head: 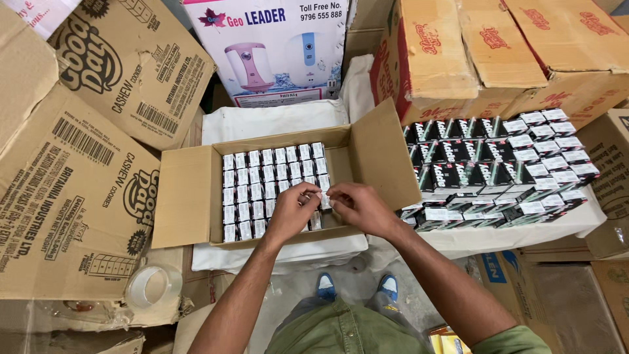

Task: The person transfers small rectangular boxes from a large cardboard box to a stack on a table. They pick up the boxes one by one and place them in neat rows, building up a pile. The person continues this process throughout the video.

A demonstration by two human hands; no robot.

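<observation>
An open cardboard carton [187,196] lies in front of me, its flaps folded out. Rows of small white-topped boxes [262,177] fill its left and middle part. My left hand [291,213] and my right hand [357,206] meet over the carton's near right corner. Together they pinch one small box [324,196] at the end of a row. A bare strip of carton floor shows at the far right [337,164]. To the right, a stack of small black and white boxes [498,170] sits on a white-covered surface.
Large brown cartons [78,183] lean at the left, and more brown cartons [498,52] stand behind the stack. A white appliance box [275,46] stands at the back. A roll of clear tape [154,287] lies at lower left. My blue shoes [357,287] show below.
</observation>
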